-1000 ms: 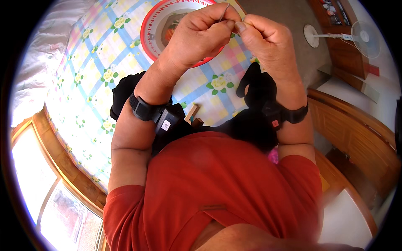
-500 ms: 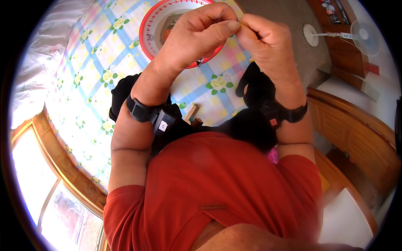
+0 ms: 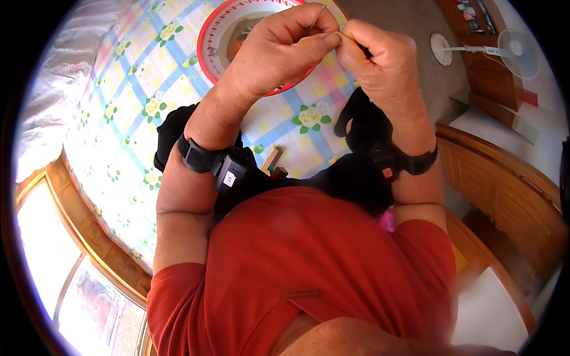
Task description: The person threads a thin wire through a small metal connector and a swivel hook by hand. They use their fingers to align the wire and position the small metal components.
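Observation:
My left hand (image 3: 291, 44) is raised at the top of the view, thumb and forefinger pinched. A thin grey wire-like strand (image 3: 317, 19) sticks up from between its fingers; I cannot make out whether it is wire or thread. Close beside it, my right hand (image 3: 377, 53) is also pinched, its fingertips meeting the left thumb tip. Whatever the right fingers hold is too small to name. Beneath the left hand lies a round white basin (image 3: 209, 44) with a red rim, partly hidden by that hand. Something greyish and orange shows inside it.
A flowered, checked cloth (image 3: 142, 89) covers the surface under the basin. Small wooden pieces (image 3: 272, 159) lie near my lap. A white fan (image 3: 516, 48) stands at the far right, above wooden furniture (image 3: 499, 178). A window (image 3: 89, 296) is at the lower left.
Both hands have shifted very slightly, and the right has moved a little to the right. The fingertips are still together, and the strand shows a bit more clearly.

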Demonstrator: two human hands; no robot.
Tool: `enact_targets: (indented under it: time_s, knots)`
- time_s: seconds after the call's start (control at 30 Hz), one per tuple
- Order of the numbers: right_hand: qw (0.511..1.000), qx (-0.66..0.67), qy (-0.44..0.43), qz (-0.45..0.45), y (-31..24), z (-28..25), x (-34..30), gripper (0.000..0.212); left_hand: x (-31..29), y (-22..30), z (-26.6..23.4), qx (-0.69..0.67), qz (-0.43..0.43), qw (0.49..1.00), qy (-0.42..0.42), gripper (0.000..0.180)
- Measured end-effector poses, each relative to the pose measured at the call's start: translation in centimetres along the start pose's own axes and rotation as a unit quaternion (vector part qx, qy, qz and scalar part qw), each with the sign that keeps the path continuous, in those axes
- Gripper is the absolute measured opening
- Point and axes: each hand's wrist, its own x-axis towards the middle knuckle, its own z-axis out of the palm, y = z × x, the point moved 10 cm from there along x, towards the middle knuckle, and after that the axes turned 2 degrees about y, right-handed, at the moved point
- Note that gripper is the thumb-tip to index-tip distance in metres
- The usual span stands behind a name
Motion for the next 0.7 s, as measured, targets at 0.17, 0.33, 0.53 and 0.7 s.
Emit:
enact_targets:
  time_s: [0.17, 0.33, 0.53, 0.7]
  knots:
    - [0.998, -0.045, 0.037, -0.031, -0.1, -0.3, 0.0, 0.013, 0.0, -0.6, 0.1, -0.002, -0.059, 0.998, 0.002, 0.005]
    - [0.981, -0.135, 0.066, -0.123, -1.0, -0.3, -0.1, 0.014, 0.0, -0.8, 0.0, 0.004, -0.066, 0.997, 0.025, 0.006]
    - [0.977, -0.135, 0.098, -0.129, -1.3, -0.7, 0.0, 0.017, 0.0, -0.7, 0.3, -0.014, -0.071, 0.997, 0.033, 0.01]
    - [0.98, -0.13, 0.084, -0.128, -1.5, -0.6, 0.0, 0.017, -0.2, -0.3, 0.1, -0.044, -0.05, 0.996, 0.054, 0.015]
